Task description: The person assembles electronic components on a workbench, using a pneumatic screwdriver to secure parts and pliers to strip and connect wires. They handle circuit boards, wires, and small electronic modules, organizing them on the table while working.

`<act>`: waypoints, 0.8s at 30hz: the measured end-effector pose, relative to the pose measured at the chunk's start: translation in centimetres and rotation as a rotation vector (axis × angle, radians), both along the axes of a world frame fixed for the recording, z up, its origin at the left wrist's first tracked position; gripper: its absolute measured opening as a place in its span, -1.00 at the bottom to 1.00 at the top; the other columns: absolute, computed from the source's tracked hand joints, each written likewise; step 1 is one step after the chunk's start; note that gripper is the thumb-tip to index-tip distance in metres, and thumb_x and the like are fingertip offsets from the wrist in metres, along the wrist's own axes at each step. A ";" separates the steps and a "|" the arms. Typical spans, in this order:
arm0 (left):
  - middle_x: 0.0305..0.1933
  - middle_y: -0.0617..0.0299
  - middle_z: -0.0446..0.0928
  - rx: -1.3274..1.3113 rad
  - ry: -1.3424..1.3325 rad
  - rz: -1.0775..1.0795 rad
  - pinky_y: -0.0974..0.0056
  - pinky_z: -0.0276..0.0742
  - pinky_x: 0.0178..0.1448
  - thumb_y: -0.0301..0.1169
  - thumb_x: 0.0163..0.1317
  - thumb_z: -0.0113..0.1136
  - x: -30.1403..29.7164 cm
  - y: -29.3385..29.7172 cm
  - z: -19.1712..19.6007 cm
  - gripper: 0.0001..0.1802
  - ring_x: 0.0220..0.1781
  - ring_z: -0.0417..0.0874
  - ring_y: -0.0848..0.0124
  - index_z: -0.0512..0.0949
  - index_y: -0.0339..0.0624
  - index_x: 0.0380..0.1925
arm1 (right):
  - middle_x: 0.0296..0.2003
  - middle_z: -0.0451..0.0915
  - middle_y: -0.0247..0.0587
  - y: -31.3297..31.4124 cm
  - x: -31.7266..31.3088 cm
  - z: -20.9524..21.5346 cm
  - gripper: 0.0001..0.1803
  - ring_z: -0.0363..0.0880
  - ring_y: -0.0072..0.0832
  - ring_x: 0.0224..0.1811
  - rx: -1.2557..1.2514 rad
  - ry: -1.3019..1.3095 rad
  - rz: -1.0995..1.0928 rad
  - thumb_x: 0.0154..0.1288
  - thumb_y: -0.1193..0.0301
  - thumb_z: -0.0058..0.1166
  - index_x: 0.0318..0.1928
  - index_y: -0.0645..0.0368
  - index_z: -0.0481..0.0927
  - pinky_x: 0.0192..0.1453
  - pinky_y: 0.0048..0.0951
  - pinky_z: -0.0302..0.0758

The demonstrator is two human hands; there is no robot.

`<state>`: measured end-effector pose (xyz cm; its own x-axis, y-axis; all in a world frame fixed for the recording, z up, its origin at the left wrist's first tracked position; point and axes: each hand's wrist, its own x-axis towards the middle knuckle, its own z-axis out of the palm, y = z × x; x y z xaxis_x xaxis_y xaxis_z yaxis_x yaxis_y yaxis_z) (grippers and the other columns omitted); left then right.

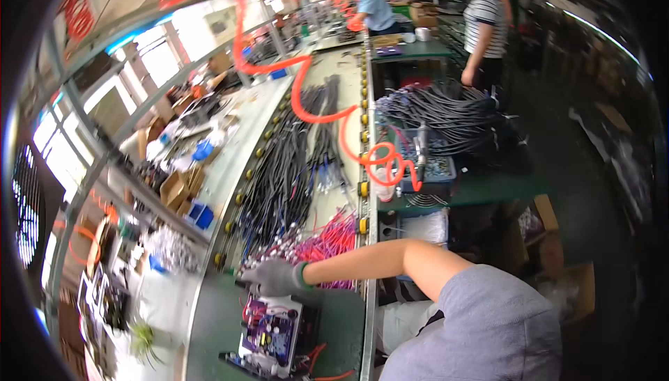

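My right hand (273,278), in a grey glove with a green cuff, reaches across from the right to the far end of an opened electronic unit. Its fingers look closed and are partly blurred; a small dark piece shows at their tips, too unclear to name. The electronic unit (268,339) lies on the dark green work surface (209,318), with a purple circuit board, a pale casing, red wires and a black end piece. Just beyond the hand are pink-red wires (327,245) with white connectors. My left hand is outside the picture.
Black cables (279,179) cover the conveyor, edged with yellow rollers (363,189). An orange coiled air hose (300,95) hangs over it. More cables (453,116) lie on the right-hand bench. Two people (376,8) (486,29) stand farther off. Blue bins (201,215) are at left.
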<state>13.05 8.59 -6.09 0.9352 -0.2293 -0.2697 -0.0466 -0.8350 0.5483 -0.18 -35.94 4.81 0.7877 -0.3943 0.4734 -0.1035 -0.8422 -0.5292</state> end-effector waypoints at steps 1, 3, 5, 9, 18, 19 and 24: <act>0.08 -0.10 0.58 0.020 0.018 -0.015 -0.01 0.49 0.17 0.12 0.36 -0.01 0.5 -1.0 -0.3 -0.37 0.13 0.59 0.02 0.57 -0.22 0.08 | -0.31 0.66 0.03 0.6 -0.4 1.3 -0.70 0.65 -0.02 -0.25 0.083 0.113 0.055 0.23 0.25 0.06 -0.10 0.11 0.62 -0.18 -0.04 0.54; 0.10 -0.09 0.56 0.035 0.049 -0.013 -0.01 0.48 0.19 0.11 0.36 0.01 1.1 -1.9 -0.4 -0.38 0.15 0.56 0.02 0.56 -0.20 0.10 | -0.22 0.67 0.09 0.9 -1.3 2.7 -0.68 0.66 0.02 -0.12 0.220 0.306 0.140 0.27 0.25 0.04 -0.05 0.12 0.62 -0.03 -0.01 0.55; 0.13 -0.08 0.55 0.033 0.075 -0.015 -0.02 0.46 0.21 0.10 0.35 0.04 0.9 -2.4 -0.1 -0.39 0.17 0.54 0.02 0.55 -0.18 0.12 | -0.22 0.68 0.06 0.8 -1.2 3.0 -0.67 0.66 0.00 -0.10 0.222 0.306 0.133 0.27 0.23 0.05 -0.04 0.11 0.62 0.02 -0.04 0.54; 0.18 -0.05 0.51 -0.001 0.120 0.021 -0.04 0.43 0.25 0.07 0.34 0.08 0.7 -1.8 1.1 -0.40 0.22 0.50 0.02 0.52 -0.14 0.16 | -0.23 0.68 0.00 0.2 0.2 0.7 -0.67 0.66 -0.03 -0.11 0.206 0.245 0.106 0.21 0.24 0.08 -0.08 0.11 0.64 0.04 -0.07 0.54; 0.30 0.00 0.42 -0.285 0.189 0.528 -0.08 0.37 0.34 0.02 0.30 0.19 -5.3 17.7 3.2 -0.39 0.32 0.39 0.01 0.46 -0.06 0.25 | -0.39 0.62 -0.22 -14.2 -2.1 -8.1 -0.71 0.63 -0.45 -0.37 1.113 0.110 0.223 0.39 0.27 0.08 0.01 0.14 0.63 -0.35 -0.41 0.61; 0.31 0.01 0.41 -0.319 0.184 0.582 -0.08 0.37 0.35 0.01 0.30 0.20 -6.1 19.3 3.8 -0.39 0.33 0.38 0.01 0.46 -0.05 0.26 | -0.42 0.61 -0.30 -15.2 -3.2 -9.5 -0.77 0.60 -0.54 -0.37 0.996 0.131 0.055 0.40 0.31 0.04 -0.08 0.09 0.69 -0.37 -0.44 0.60; 0.38 0.04 0.37 -0.468 0.104 0.715 -0.10 0.33 0.40 -0.02 0.28 0.26 -8.6 22.4 8.1 -0.35 0.39 0.32 0.00 0.43 0.00 0.31 | -0.19 0.73 -0.07 -17.5 -6.7 -13.6 -0.70 0.70 -0.19 -0.14 0.305 0.562 -0.225 0.27 0.22 0.04 -0.11 0.00 0.74 0.07 -0.22 0.58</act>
<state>4.48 30.97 2.02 0.8735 0.2962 -0.3864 0.4735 -0.3318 0.8159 -6.86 -53.41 -8.78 0.7646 -0.6285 -0.1431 -0.5880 -0.5891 -0.5543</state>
